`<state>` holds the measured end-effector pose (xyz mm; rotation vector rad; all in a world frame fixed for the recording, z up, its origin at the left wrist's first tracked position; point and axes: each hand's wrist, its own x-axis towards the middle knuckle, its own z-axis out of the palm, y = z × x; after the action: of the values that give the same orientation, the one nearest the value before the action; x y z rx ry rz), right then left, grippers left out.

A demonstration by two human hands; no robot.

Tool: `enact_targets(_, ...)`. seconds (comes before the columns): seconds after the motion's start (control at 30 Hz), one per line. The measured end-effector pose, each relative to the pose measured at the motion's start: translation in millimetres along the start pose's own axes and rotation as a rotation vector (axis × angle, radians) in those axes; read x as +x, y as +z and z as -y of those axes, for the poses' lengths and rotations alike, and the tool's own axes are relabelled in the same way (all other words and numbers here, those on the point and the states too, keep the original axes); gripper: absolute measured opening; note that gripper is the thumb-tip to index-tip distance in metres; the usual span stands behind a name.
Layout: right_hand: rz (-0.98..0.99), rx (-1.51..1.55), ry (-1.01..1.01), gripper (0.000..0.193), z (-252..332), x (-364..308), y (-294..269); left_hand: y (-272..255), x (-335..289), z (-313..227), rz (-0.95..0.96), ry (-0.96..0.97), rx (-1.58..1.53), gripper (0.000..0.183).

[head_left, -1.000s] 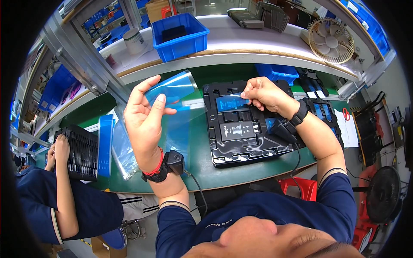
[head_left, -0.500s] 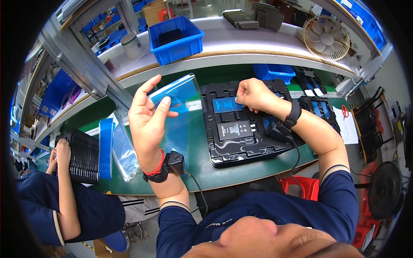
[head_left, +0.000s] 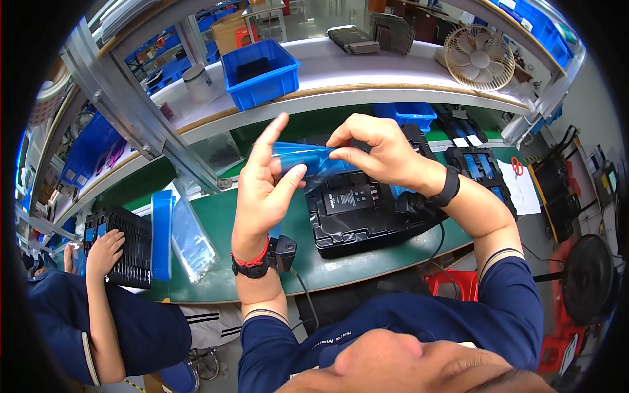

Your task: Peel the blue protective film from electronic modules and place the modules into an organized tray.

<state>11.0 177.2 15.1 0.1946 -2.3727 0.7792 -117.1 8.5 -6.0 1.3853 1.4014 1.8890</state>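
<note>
Over the black moulded tray [head_left: 327, 237], my two hands have a clear blue plastic film [head_left: 303, 157] stretched between them. My left hand [head_left: 257, 196] grips its left part between thumb and fingers, one finger pointing up. With thumb and fingertips my right hand [head_left: 386, 150] pinches the film's right edge. In the tray lies a flat battery [head_left: 352, 198] with a black face and small print. The blue-faced battery behind it is mostly hidden by the film and my right hand.
To the left lie blue film strips [head_left: 161, 229] and a clear plastic bag [head_left: 193, 242]. Beyond them another person's hand [head_left: 105, 252] rests on a slotted black rack [head_left: 134, 245]. A blue bin [head_left: 262, 75] and a fan [head_left: 479, 57] stand on the shelf; red scissors [head_left: 517, 166] lie right.
My right hand has left the blue battery in the tray and moved up and left to pinch the film's edge. The film, hanging long before, is now drawn sideways between both hands.
</note>
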Motion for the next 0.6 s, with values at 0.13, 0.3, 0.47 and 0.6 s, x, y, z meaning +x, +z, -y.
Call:
enact_targets(0.13,-0.039,0.091,0.01,0.014,6,-2,-8,-6,1,7,0.027,-0.019,-0.015,0.05)
enact_targets(0.3,-0.099,-0.007,-0.132,0.013,7,-6,-15,-10,0,12,-0.031,0.027,0.17,0.018)
enact_targets(0.47,-0.094,0.663,0.352,0.011,3,-24,-35,-46,3,12,-0.255,0.302,0.315,0.019)
enact_targets(0.6,0.173,0.61,0.795,0.014,-18,-39,-33,-57,-3,-3,-0.405,0.039,0.143,0.016)
